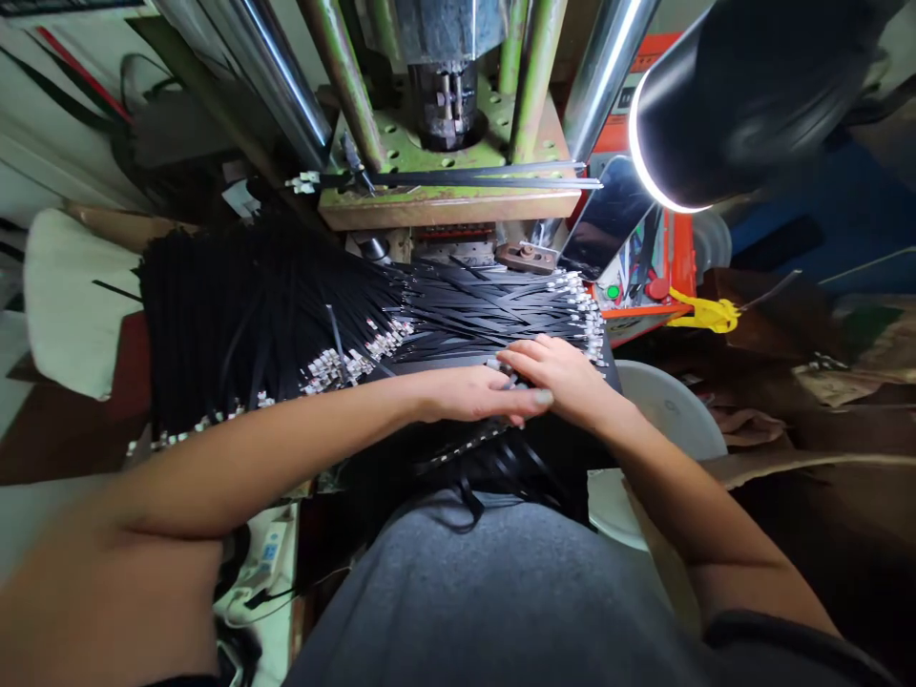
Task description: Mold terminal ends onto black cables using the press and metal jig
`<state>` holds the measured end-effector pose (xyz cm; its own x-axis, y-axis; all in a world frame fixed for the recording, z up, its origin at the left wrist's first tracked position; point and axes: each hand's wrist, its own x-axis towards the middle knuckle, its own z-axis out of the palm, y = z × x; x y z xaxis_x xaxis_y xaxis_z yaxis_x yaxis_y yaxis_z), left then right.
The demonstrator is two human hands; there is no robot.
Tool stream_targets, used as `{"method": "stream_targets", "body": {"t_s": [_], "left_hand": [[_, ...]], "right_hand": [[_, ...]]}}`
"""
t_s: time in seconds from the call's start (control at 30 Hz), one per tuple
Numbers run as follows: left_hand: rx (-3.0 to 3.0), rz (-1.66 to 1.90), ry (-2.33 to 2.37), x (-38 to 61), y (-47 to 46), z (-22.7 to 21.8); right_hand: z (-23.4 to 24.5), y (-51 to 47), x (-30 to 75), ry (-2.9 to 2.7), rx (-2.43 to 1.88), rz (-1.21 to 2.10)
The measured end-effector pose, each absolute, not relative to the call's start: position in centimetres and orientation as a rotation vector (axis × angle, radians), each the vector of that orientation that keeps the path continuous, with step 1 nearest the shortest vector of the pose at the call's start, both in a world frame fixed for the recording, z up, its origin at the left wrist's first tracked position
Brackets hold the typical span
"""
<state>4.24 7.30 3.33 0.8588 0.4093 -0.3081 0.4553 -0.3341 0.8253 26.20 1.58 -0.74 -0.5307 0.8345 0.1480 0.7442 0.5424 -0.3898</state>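
My left hand (481, 395) and my right hand (565, 374) meet over the front of the work surface, fingers closed and overlapping. Between them shows part of a bunch of black flat strips (516, 380) with pale ends; the fingers hide much of it. More black strips (533, 463) hang loose below my hands, near my lap. Just beyond lies a layer of black flat strips (487, 310) whose white-and-metal ends line up at the right. A larger heap of similar strips (215, 305) spreads to the left of it.
A press with a green-stained metal plate (450, 202) stands behind the strips. Two long strips (487, 178) lie across it. A bright lamp (669, 143) leans in from the right, above an orange-red bin (683, 258). A white round tub (669, 405) sits beside my right forearm.
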Motion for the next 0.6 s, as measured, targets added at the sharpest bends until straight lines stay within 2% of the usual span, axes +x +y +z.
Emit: {"method": "stream_targets", "body": {"t_s": [0.13, 0.23, 0.3, 0.4, 0.5, 0.6], "left_hand": [[1.758, -0.202, 0.690, 4.5, 8.2, 4.4], [2.238, 0.012, 1.018, 2.6, 10.9, 5.4], [2.573, 0.111, 1.145, 0.7, 11.7, 6.0], [2.763, -0.231, 0.968, -2.0, 9.4, 5.7], [2.634, -0.646, 0.657, -3.1, 4.8, 4.0], [2.644, -0.698, 0.623, -2.8, 2.1, 2.6]], "right_hand": [[-0.6, 4.9, 25.7, -2.423, -1.582, 0.139], [-0.3, 6.3, 27.9, -2.276, -1.732, 0.037], [-0.3, 5.3, 28.9, -2.316, -1.656, 0.041], [-1.2, 1.6, 28.0, -2.510, -1.410, 0.261], [-2.9, -2.1, 25.8, -2.608, -1.290, 0.384], [-3.6, -3.2, 24.9, -2.604, -1.256, 0.300]]}}
